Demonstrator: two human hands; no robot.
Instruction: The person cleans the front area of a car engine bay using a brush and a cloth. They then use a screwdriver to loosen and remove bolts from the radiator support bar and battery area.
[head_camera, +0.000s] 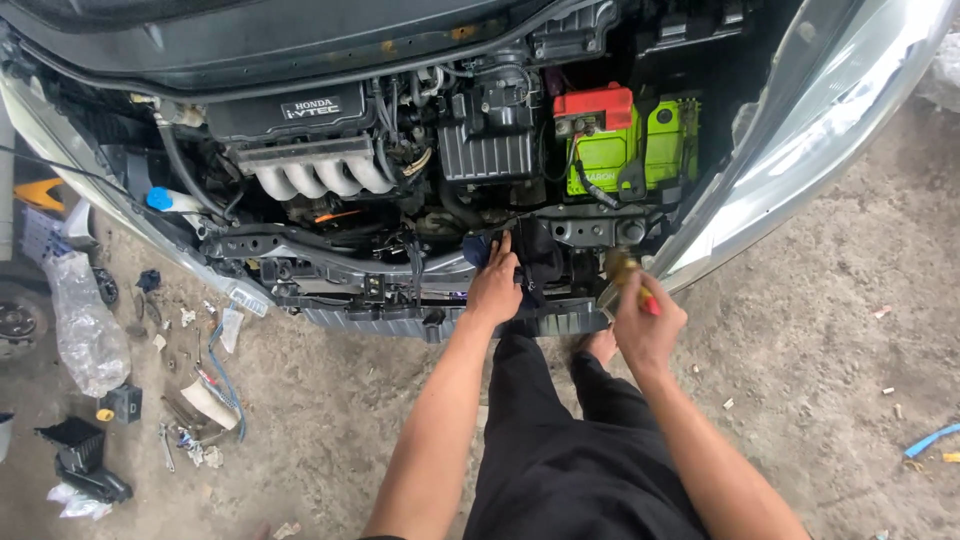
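Note:
I stand before a car's open engine bay (400, 170) with the front bumper off. My left hand (495, 285) rests on the front crossmember (330, 265), fingers pressing a dark blue cloth (478, 248) beside a black part. My right hand (645, 325) is closed on a screwdriver (630, 280) with a yellow and red handle, its tip pointing up toward the front frame near the right headlight (790, 150). A green battery (625, 150) with a red cover sits behind, above both hands.
Loose parts, tools and a clear plastic bag (85, 330) lie on the dirty concrete floor at the left. Black plastic pieces (80, 460) sit at the lower left. A blue strip (930, 440) lies at the far right. My dark trousers fill the lower centre.

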